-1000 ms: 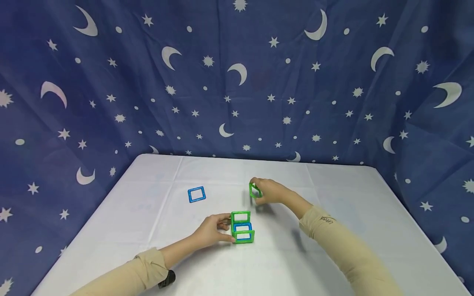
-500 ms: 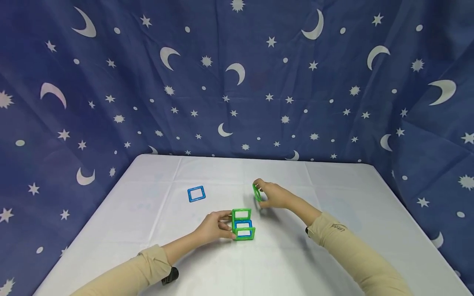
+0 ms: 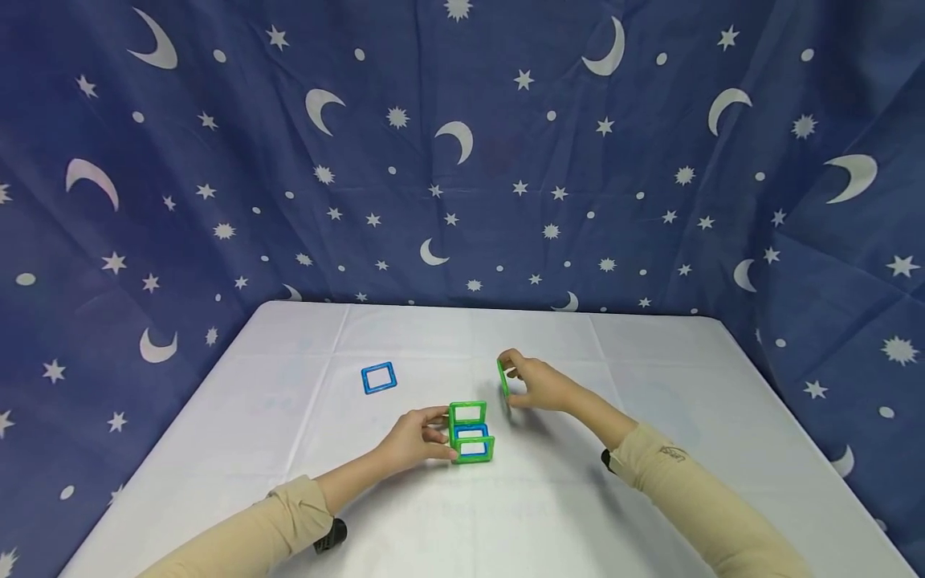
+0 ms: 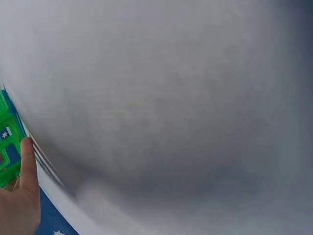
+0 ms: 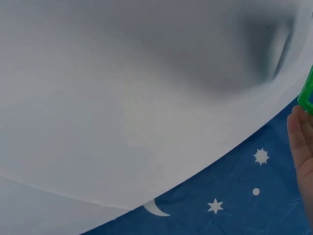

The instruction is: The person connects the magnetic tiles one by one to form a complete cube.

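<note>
In the head view my left hand [image 3: 413, 441] grips the left side of a small structure, with green square frames [image 3: 468, 413] standing around a blue square frame [image 3: 482, 430] at its base. Beyond it to the right, my right hand [image 3: 542, 385] pinches a single green frame [image 3: 503, 377] by its edges, held upright and seen nearly edge-on. The left wrist view catches part of the green structure [image 4: 11, 132] at its left edge, with a finger of my left hand [image 4: 22, 200] against it. At the right edge of the right wrist view, a green corner [image 5: 304, 100] meets the fingers of my right hand [image 5: 304, 147].
A loose blue square frame [image 3: 366, 388] lies flat on the white-covered table [image 3: 405, 522], back left of the structure. Behind the table hangs a dark blue curtain [image 3: 506, 241] with white moons and stars.
My right hand has moved slightly right and turned the green frame from a slanted pose to nearly edge-on. The structure in my left hand has shifted slightly away from me.
</note>
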`<state>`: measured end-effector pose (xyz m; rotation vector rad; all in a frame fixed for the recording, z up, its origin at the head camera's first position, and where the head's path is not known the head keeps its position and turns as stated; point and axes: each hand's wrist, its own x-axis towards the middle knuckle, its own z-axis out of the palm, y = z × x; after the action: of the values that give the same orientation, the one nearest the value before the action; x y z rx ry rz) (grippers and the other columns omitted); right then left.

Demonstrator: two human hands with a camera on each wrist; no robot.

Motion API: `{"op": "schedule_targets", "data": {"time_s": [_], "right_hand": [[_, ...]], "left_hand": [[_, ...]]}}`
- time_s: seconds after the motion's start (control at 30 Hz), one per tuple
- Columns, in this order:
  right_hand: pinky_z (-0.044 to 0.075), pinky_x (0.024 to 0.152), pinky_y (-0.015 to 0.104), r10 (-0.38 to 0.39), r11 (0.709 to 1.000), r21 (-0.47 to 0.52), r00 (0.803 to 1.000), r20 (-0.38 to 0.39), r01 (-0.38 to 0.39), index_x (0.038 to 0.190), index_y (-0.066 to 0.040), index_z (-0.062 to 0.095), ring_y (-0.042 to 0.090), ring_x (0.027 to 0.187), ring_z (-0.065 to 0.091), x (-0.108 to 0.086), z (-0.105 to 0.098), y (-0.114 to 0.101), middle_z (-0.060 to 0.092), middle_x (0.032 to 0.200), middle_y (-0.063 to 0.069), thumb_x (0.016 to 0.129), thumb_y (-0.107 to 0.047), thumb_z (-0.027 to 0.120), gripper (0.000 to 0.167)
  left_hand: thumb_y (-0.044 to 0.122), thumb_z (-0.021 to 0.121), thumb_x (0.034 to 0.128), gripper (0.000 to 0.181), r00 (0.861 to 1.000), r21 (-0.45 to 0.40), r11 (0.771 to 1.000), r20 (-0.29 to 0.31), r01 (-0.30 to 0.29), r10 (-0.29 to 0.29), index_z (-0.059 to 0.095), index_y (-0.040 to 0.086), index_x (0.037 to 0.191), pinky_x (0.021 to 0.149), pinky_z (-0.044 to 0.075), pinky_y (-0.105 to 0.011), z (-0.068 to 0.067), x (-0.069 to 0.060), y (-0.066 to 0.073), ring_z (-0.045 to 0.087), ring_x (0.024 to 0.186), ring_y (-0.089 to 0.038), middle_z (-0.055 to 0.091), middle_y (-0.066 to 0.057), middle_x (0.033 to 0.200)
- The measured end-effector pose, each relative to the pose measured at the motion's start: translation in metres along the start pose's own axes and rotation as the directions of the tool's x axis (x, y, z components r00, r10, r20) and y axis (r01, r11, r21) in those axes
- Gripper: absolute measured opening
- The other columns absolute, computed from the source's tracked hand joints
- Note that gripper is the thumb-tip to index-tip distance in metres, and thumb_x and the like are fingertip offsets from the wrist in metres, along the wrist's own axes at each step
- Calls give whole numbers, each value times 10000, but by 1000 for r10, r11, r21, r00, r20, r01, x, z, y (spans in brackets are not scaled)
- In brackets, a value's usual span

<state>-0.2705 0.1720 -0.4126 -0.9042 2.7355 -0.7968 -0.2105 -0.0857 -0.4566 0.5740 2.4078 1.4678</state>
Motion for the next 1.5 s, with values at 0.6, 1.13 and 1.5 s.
{"op": "schedule_targets", "data": {"time_s": [0.6,1.13,1.5], "right_hand": [[497,959,398,-33,989,145,999,43,27,1245,7,382,354,1133,592,-15,12,4,566,1241,213,811,-58,700,542],[488,976,387,-43,981,191,997,63,30,1257,-1,381,346,1151,583,-15,16,-3,562,1252,204,816,-81,710,555],[471,997,406,-65,969,242,994,87,42,1243,11,381,357,1178,562,-12,22,-8,546,1271,229,815,-59,706,543]], "left_hand": [[76,810,706,758,999,35,999,-34,3,-2,426,-138,1324,844,551,-309,-6,10,-1,674,956,-282,585,-278,1227],[91,810,712,766,998,29,999,-43,41,-40,427,-102,1346,852,549,-312,-8,21,-1,675,953,-242,586,-250,1244],[62,795,726,751,1000,-4,1000,-8,28,-28,412,-115,1348,829,557,-306,-11,22,-1,677,936,-254,564,-277,1251]]}}
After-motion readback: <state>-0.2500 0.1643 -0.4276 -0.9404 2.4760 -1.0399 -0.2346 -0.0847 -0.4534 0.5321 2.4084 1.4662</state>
